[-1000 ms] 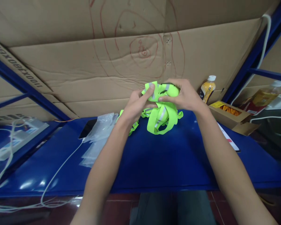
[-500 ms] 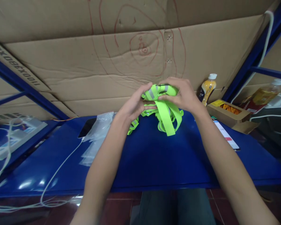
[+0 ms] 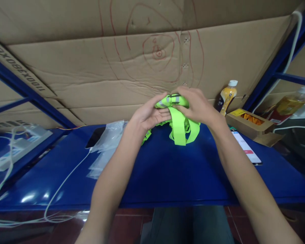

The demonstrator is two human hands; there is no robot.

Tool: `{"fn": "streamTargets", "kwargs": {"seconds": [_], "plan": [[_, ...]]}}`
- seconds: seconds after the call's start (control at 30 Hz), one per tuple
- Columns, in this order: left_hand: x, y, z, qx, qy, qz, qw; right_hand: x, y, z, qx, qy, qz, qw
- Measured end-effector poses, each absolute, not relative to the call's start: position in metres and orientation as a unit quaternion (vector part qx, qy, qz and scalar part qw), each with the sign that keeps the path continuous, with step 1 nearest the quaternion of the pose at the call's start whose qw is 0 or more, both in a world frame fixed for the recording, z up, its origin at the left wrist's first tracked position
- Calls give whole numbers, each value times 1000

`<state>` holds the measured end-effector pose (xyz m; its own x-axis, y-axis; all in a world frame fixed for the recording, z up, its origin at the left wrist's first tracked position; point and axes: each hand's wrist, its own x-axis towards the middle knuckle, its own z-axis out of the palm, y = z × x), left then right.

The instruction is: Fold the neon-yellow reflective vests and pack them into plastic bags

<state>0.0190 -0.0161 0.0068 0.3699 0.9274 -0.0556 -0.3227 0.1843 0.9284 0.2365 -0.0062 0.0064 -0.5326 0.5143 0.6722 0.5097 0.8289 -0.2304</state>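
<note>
Left of the yellow bottle [image 3: 227,98] and slightly lower, a neon-green roll [image 3: 166,101] with grey reflective patches is held up between 2 hands above the blue desk [image 3: 173,179]. The right hand [image 3: 197,105], on the side nearer the bottle, grips the roll, its thumb in front and its fingers over the top. The left hand [image 3: 150,117], farther from the bottle, has loosened: 1 second ago its thumb pressed on the front of a folded end, and now its palm shows, with fingers nearly straight beneath the roll and thumb along the upper edge.

The bunched end has become a smoother, rounder roll with a dark line along its top. The loop [image 3: 178,130] below it, round and wide 1 second ago, now hangs as a broad, flatter band; whether it touches the desk I cannot tell. My judgement is that the winding has advanced, but this length remains outside the roll.

Well to the left of the bottle, more green straps [image 3: 146,136] are partly hidden by the left hand, and clear plastic bags [image 3: 104,149] lie farther left again.
</note>
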Motion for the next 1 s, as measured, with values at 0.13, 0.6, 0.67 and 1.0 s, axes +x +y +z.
{"fn": "streamTargets", "kwargs": {"seconds": [0.13,0.6,0.67,1.0], "plan": [[18,-20,9,455,327,495,664,233,-9,7,-258,-886,36,384],[26,-24,-13,476,309,576,589,205,-10,-16,-260,-881,-16,395],[23,-31,-25,476,323,573,583,201,-18,-24,-246,-887,-16,390],[9,-65,-73,551,325,565,521,227,-57,-76,-325,-854,6,406]]}}
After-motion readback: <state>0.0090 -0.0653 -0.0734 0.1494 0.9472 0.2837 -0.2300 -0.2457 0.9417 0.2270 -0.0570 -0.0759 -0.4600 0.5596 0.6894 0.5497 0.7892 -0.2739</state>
